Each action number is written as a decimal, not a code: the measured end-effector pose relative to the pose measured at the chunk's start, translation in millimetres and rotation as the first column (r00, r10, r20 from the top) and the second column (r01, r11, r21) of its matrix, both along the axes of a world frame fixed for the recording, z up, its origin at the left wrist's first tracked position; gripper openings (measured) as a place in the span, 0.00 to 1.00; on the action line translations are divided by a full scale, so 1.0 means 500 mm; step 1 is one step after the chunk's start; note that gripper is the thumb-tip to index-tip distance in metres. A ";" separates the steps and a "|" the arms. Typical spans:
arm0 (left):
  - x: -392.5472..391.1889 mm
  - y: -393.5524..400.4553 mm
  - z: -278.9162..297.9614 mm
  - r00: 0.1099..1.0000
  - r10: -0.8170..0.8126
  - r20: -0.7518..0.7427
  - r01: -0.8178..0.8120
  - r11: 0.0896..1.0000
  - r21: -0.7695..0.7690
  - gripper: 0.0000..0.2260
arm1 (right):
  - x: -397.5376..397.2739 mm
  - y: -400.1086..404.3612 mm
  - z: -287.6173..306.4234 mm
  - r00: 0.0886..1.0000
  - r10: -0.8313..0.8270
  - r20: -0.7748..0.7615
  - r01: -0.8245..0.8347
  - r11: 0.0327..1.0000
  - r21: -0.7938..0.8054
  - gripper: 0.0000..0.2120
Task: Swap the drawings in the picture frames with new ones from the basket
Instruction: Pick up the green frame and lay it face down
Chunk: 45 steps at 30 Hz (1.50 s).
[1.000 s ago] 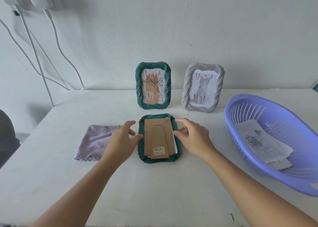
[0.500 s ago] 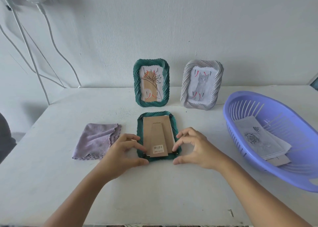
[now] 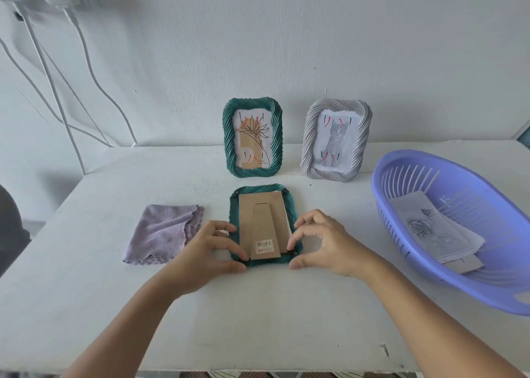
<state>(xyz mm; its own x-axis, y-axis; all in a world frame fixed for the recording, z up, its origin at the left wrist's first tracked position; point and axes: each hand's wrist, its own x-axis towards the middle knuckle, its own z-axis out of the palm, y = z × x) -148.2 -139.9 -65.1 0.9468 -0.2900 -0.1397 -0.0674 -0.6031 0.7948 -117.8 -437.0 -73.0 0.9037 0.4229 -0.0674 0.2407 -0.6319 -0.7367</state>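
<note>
At centre frame a green frame lies face down on the tabletop, its drawing hidden beneath the cardboard backing. The left hand and right hand curl their fingers around its lower corners. At right, the basket is cut off, its drawings faint.

A: What does the person wear near the face-down green ribbed picture frame?

B: Nothing visible: left hand and right hand bare, forearms sleeveless, short nails.
</note>
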 end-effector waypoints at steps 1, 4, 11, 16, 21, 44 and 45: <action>0.001 0.000 0.000 1.000 -0.008 -0.002 0.008 1.000 0.012 0.07 | 0.001 -0.001 -0.001 1.000 0.004 -0.001 -0.004 1.000 -0.002 0.15; 0.004 -0.001 -0.001 1.000 -0.018 -0.002 0.018 1.000 0.017 0.06 | 0.004 -0.004 -0.005 1.000 0.027 -0.001 -0.027 1.000 -0.010 0.15; 0.003 0.000 -0.004 1.000 -0.013 0.014 0.013 1.000 0.023 0.06 | 0.016 -0.011 -0.012 0.994 0.108 -0.026 -0.110 0.991 -0.080 0.14; 0.004 -0.002 -0.003 1.000 -0.006 0.014 0.006 0.999 0.032 0.06 | 0.020 -0.009 -0.015 0.988 0.150 -0.034 -0.153 0.982 -0.111 0.07; 0.000 0.000 -0.004 1.000 -0.008 0.014 0.008 1.000 0.031 0.06 | 0.013 -0.015 -0.016 0.993 0.107 -0.048 -0.109 0.993 -0.037 0.14; 0.020 0.007 0.027 0.986 0.162 -0.026 -0.164 0.982 -0.096 0.13 | 0.028 -0.006 0.019 0.984 -0.126 -0.127 0.151 0.964 0.218 0.14; 0.033 0.008 0.028 0.969 0.245 0.035 -0.242 0.967 -0.080 0.15 | 0.039 -0.003 0.015 0.976 -0.204 -0.073 0.214 0.961 0.176 0.16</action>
<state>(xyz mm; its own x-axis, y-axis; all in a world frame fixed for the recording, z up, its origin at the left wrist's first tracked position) -131.7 -136.1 -51.3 0.9949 -0.0579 -0.0829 0.0381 -0.5446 0.8379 -98.4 -438.3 -65.6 0.9704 0.2345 -0.0578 0.0746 -0.5185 -0.8518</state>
